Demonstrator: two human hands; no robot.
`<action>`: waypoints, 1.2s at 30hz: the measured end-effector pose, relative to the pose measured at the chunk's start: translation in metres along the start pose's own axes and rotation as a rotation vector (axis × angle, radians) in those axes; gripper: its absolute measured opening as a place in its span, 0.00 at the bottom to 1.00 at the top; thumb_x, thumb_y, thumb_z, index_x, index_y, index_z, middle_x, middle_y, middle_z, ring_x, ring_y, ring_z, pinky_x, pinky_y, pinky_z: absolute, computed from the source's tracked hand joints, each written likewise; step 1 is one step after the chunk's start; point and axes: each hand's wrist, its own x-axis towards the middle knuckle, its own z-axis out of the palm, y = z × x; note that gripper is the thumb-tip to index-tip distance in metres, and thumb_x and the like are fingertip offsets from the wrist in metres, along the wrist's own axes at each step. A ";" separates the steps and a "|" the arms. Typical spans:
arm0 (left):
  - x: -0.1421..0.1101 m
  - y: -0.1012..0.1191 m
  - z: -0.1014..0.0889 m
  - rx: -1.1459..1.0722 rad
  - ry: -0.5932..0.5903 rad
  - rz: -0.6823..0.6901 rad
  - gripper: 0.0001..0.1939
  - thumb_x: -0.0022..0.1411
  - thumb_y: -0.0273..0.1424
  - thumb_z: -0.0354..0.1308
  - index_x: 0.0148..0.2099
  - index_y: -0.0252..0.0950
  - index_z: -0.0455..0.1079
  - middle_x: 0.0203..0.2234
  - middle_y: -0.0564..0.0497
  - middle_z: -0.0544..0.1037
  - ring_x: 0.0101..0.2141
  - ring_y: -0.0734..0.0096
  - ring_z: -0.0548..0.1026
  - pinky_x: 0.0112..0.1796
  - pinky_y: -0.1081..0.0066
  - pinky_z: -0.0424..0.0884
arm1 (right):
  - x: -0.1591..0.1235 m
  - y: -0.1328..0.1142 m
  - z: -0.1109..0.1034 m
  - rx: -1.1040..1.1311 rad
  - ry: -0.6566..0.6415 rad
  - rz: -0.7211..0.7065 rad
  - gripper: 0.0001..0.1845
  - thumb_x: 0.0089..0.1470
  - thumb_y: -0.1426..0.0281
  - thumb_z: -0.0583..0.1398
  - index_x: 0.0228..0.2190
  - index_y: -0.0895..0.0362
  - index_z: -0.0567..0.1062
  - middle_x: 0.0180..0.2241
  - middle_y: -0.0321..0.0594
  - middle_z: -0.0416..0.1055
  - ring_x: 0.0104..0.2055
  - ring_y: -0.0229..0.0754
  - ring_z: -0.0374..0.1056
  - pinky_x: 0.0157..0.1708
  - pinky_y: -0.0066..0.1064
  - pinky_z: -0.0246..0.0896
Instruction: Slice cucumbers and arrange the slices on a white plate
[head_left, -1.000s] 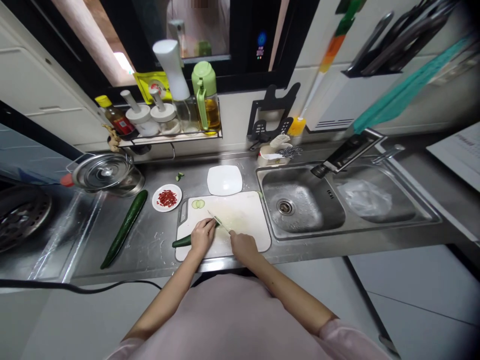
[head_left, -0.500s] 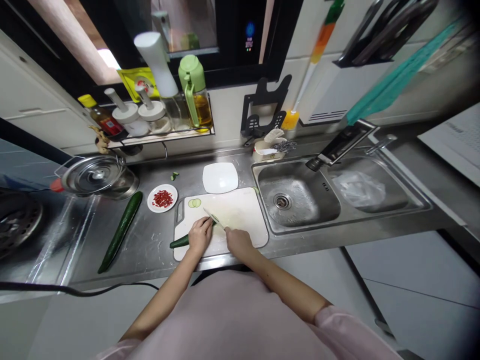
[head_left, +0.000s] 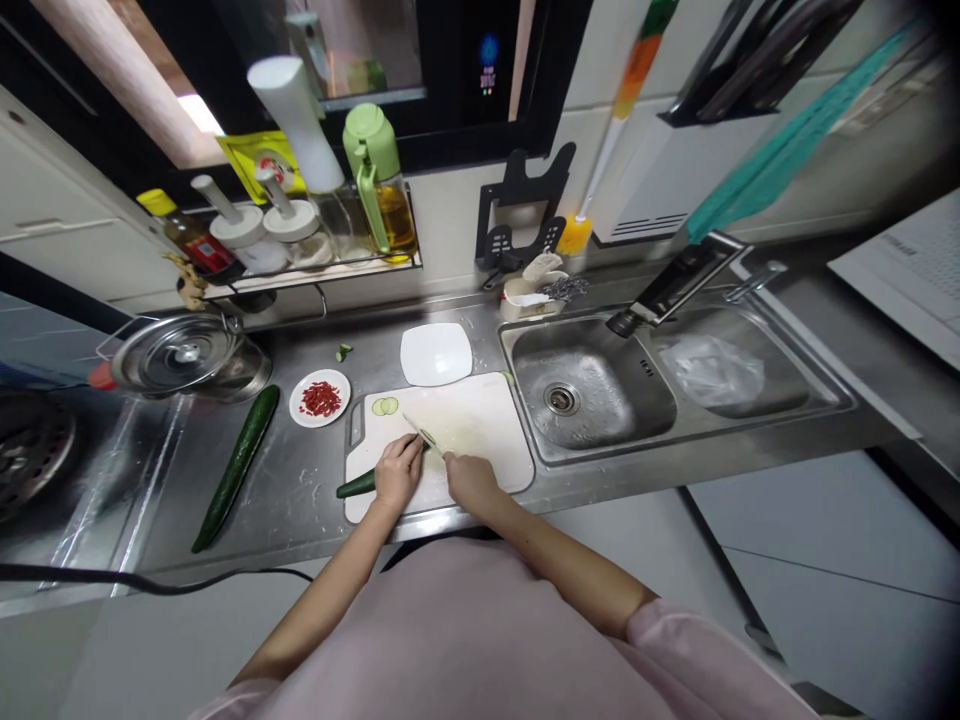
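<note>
The held cucumber [head_left: 356,486] is dark green, the cutting board [head_left: 480,430] white.

Your grey stainless-steel counter [head_left: 292,525] sits in moderate light, glare streaking its left side and front edge. Wide-angle distortion stretches your view's margins; right corners darken, and long dark handles [head_left: 784,62] blur.

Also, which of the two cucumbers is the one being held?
The cucumber on the white cutting board, held under the left hand. The other cucumber lies on the steel counter to the board's left, with no hand on it.
</note>
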 end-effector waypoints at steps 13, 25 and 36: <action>0.001 0.002 -0.001 0.016 0.004 0.018 0.14 0.66 0.31 0.50 0.47 0.40 0.75 0.44 0.46 0.77 0.44 0.65 0.74 0.46 0.64 0.71 | 0.004 -0.002 -0.002 0.026 -0.024 0.008 0.15 0.59 0.77 0.50 0.45 0.60 0.71 0.41 0.53 0.76 0.46 0.45 0.73 0.42 0.32 0.63; 0.000 0.001 0.001 -0.004 0.010 0.025 0.14 0.66 0.30 0.50 0.48 0.41 0.74 0.44 0.46 0.77 0.44 0.65 0.74 0.46 0.63 0.72 | 0.007 -0.002 -0.006 0.020 -0.019 0.010 0.15 0.58 0.76 0.51 0.45 0.61 0.72 0.41 0.54 0.76 0.46 0.46 0.73 0.43 0.33 0.63; 0.000 0.002 0.000 0.004 0.029 0.063 0.14 0.66 0.30 0.50 0.48 0.40 0.74 0.44 0.46 0.77 0.43 0.65 0.74 0.46 0.63 0.72 | 0.008 -0.002 -0.006 0.052 -0.025 0.026 0.15 0.57 0.76 0.52 0.44 0.61 0.73 0.41 0.54 0.76 0.46 0.46 0.73 0.43 0.33 0.63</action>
